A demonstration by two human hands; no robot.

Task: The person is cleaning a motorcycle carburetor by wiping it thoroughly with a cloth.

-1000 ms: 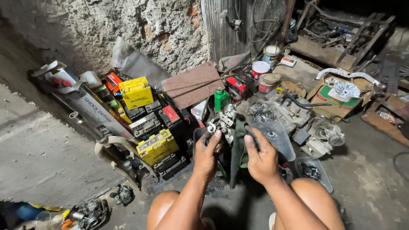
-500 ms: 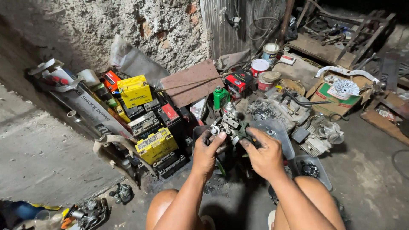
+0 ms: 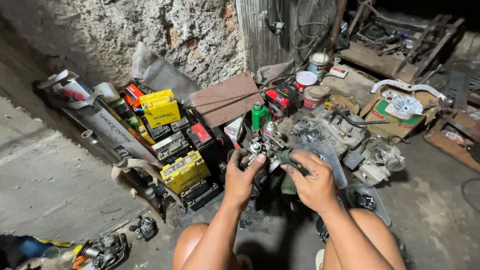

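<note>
We gripped the small silvery metal carburettor (image 3: 264,150) with both hands, left hand (image 3: 243,176) and right hand (image 3: 311,181) closed around it and a dark green rag (image 3: 287,172); wiping looked unfinished.

Yellow battery boxes (image 3: 172,145) at left

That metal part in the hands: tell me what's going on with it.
A person sits low on a concrete floor and holds a small metal engine part up in both hands. The left hand grips its left side; the right hand grips the right side along with a dark green rag. Yellow and black batteries are piled to the left, and a green bottle stands behind.
</note>
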